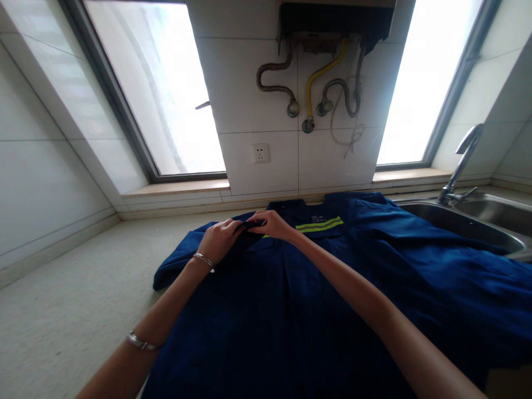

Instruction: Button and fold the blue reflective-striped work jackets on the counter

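A dark blue work jacket point(257, 310) lies spread over the countertop, its collar toward the wall. A yellow-green reflective strip point(319, 225) crosses its chest, with small pale lettering above. My left hand point(219, 239) pinches a bit of the jacket's dark fabric at the chest on the left side. Close beside it, my right hand point(272, 224) grips the same raised fold between thumb and fingers. The fingertips of both hands almost meet there. What exactly lies between them is too dark to make out. The left wrist and forearm each carry a silver bracelet.
A steel sink point(499, 221) with a chrome faucet point(463, 160) is at the right, and one jacket sleeve reaches its edge. The pale countertop point(75, 310) extends to the left. On the tiled wall are a socket point(261, 153) and hoses under a black-bottomed heater point(336, 25).
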The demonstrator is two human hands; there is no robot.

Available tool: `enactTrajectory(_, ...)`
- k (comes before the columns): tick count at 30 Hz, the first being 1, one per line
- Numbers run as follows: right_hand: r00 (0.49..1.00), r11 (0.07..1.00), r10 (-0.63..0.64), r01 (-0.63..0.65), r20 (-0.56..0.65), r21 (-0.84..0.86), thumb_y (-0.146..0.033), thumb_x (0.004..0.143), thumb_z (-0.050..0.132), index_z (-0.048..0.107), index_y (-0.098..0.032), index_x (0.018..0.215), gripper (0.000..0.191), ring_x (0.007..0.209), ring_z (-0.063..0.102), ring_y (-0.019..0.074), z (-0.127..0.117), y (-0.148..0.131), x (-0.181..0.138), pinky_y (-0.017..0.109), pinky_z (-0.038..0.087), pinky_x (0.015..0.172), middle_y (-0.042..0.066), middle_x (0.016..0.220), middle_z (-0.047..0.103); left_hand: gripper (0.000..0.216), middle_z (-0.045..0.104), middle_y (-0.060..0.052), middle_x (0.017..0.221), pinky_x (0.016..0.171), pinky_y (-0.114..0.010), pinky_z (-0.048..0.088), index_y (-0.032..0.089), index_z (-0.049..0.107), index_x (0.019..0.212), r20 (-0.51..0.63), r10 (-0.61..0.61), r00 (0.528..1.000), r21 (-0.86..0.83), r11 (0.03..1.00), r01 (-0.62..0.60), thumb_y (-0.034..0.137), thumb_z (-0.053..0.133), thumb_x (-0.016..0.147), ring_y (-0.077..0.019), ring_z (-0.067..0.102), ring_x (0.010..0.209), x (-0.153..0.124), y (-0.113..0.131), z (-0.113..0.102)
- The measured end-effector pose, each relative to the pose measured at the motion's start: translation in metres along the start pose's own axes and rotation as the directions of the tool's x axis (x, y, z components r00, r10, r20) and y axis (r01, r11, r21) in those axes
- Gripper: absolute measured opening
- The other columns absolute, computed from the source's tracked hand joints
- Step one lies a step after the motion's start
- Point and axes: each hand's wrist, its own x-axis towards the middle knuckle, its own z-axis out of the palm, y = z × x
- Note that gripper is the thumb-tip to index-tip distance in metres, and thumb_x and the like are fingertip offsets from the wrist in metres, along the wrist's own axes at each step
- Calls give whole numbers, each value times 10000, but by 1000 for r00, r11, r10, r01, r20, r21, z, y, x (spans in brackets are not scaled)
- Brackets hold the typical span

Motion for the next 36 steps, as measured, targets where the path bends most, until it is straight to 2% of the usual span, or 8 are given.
enactTrajectory(4, 1000, 998, 20, -20, -6, -66, -226, 802, 671, 725, -182, 1009, 219, 841, 616, 138, 1, -3, -1, 194, 457, 709, 42, 932, 684, 326, 672, -65, 1081, 799, -289, 476, 221, 580, 1208, 16, -9, 1000, -15, 1000, 9, 343, 427, 947, -209, 646, 918, -1, 0, 3)
enactTrajectory(11, 999, 975, -50, 48, -1, -217, -179, 766, 658, 718, -186, 975, 218, 794, 610, 128, -1, -6, -2, 202, 440, 718, 11, 877, 677, 266, 674, -60, 998, 752, -285, 466, 188, 594, 1106, 88, 18, 996, -28, 999, -16, 303, 420, 941, -207, 642, 854, 0, 10, -4)
enactTrajectory(18, 995, 916, -61, 87, 77, -391, -216, 741, 682, 697, -202, 889, 149, 808, 615, 150, 3, -14, -5, 217, 417, 718, 1, 899, 669, 212, 648, -62, 932, 695, -275, 456, 171, 583, 1003, 148, 132, 980, -52, 991, -126, 267, 410, 926, -196, 632, 803, -1, 5, 1)
enactTrajectory(24, 987, 887, -72, 128, 140, -443, -247, 752, 683, 690, -202, 919, 173, 787, 602, 142, 4, -14, -7, 213, 381, 680, 8, 909, 664, 192, 658, -65, 890, 696, -279, 462, 171, 602, 966, 136, 197, 971, -145, 973, -177, 255, 442, 900, -193, 637, 785, -2, 0, 4)
enactTrajectory(28, 979, 881, -99, 169, 179, -442, -248, 751, 683, 691, -191, 904, 164, 742, 593, 149, 7, -14, -7, 224, 378, 655, 11, 862, 655, 172, 668, -49, 840, 679, -268, 462, 189, 614, 917, 145, 221, 965, -217, 958, -187, 239, 453, 880, -184, 638, 766, -4, -3, 5)
enactTrajectory(31, 983, 906, -94, 151, 160, -395, -242, 771, 665, 691, -197, 918, 156, 765, 597, 148, 9, -11, -7, 224, 395, 681, 12, 883, 654, 182, 670, -50, 843, 686, -263, 462, 190, 608, 920, 148, 199, 969, -231, 959, -162, 241, 438, 882, -178, 637, 762, -4, -1, 5)
enactTrajectory(33, 988, 944, -74, 112, 133, -310, -274, 799, 652, 687, -193, 969, 191, 793, 608, 141, 8, -4, -6, 220, 414, 710, 15, 905, 659, 197, 676, -59, 898, 683, -271, 463, 192, 604, 945, 154, 140, 978, -178, 978, -112, 255, 428, 884, -188, 643, 780, -2, 3, 2)
enactTrajectory(36, 997, 992, 28, -19, 68, -123, -397, 812, 654, 632, -167, 1131, 394, 805, 629, 135, 1, 16, -8, 212, 444, 721, 26, 926, 677, 224, 687, -69, 942, 627, -289, 451, 211, 601, 978, 143, -3, 990, 8, 1000, 2, 288, 416, 879, -226, 657, 786, 2, 0, -6)
